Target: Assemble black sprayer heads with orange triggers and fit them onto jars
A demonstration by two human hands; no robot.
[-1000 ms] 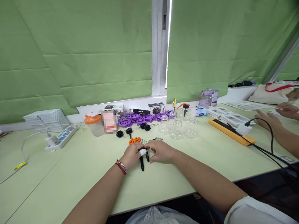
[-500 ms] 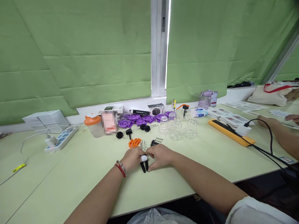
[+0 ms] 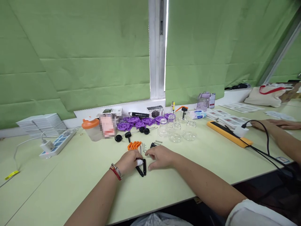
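Observation:
My left hand (image 3: 129, 162), with bracelets at the wrist, is closed on a small white piece (image 3: 139, 162), whose kind I cannot make out. Just below its fingers, two slim black parts lie on the table: one black part slants (image 3: 139, 171) and the other black part stands nearly straight (image 3: 144, 167). To their right is my right hand (image 3: 161, 157), thumb and fingers apart, holding nothing visible. Beyond the hands are orange bent pieces (image 3: 134, 145), thin metal pins (image 3: 143, 147), springs (image 3: 158, 142) and a black part (image 3: 153, 144) half hidden by my right hand.
Purple openwork pieces (image 3: 133, 121) and black round-headed parts (image 3: 118, 138) lie farther back, beside several clear glass jars (image 3: 175, 133). An orange-lidded cup (image 3: 91, 128) and a power strip (image 3: 57, 144) stand left. At right are an orange power strip (image 3: 228, 133) and another person's arm (image 3: 282, 135).
My left hand has shifted slightly left with the white piece. The right hand's fingers have come away from the black parts, and these now spread apart at the top. The view has turned slightly.

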